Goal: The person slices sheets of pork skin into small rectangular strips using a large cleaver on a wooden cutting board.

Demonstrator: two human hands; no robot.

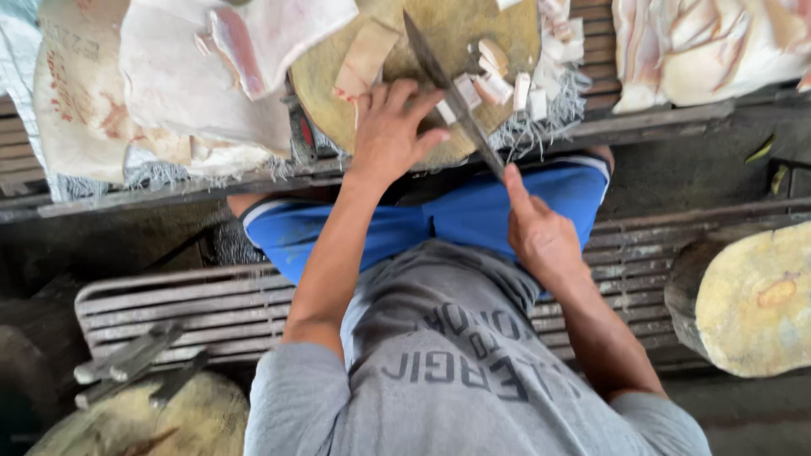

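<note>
Right hand [541,236] fingers clenched on long steel knife [448,89]; left hand [390,127] flat, released, on round wood block [338,84].

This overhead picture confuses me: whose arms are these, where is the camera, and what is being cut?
The camera sits on a person's head and looks down, so you see their own grey shirt, blue shorts and both arms. The right hand grips a long knife. The left hand presses a pale strip of meat on a round wooden chopping block. Small cut pieces lie beside the blade. Larger pale slabs rest on the bench at the upper right, and another wooden block stands at the right edge.
</note>
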